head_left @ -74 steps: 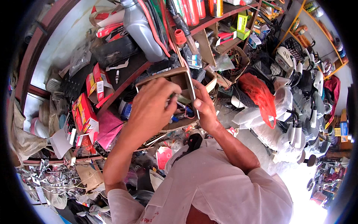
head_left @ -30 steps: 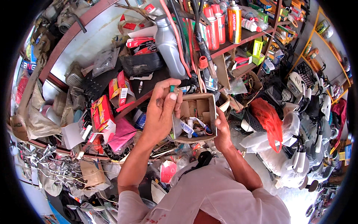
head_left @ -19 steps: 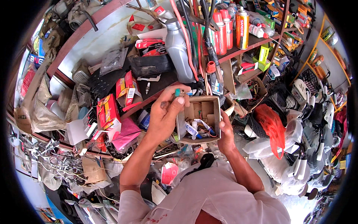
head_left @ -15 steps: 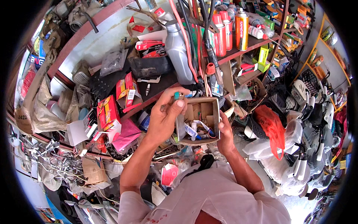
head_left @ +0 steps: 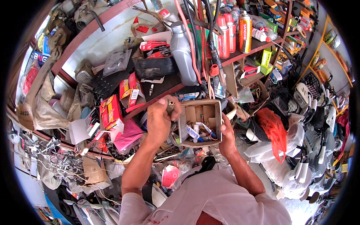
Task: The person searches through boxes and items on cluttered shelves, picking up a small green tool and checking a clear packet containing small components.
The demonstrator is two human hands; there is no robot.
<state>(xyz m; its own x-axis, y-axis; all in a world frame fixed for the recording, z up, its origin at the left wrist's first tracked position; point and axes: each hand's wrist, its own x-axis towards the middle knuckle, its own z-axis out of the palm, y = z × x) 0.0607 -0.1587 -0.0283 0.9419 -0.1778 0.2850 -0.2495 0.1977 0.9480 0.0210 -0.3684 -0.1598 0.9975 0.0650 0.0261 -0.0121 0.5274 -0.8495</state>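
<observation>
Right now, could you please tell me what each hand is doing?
Left hand: closed around a small metal part.
Right hand: gripping the side of the cardboard box.

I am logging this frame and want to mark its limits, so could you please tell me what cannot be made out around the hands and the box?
Head view only:
- The small part in the left hand: mostly covered by the curled fingers, too small to identify.
- The box contents: a tangle of small items, too small to tell apart.
- The right hand: its fingers lie behind the box wall.
- The box underside: hidden by the box itself.
</observation>
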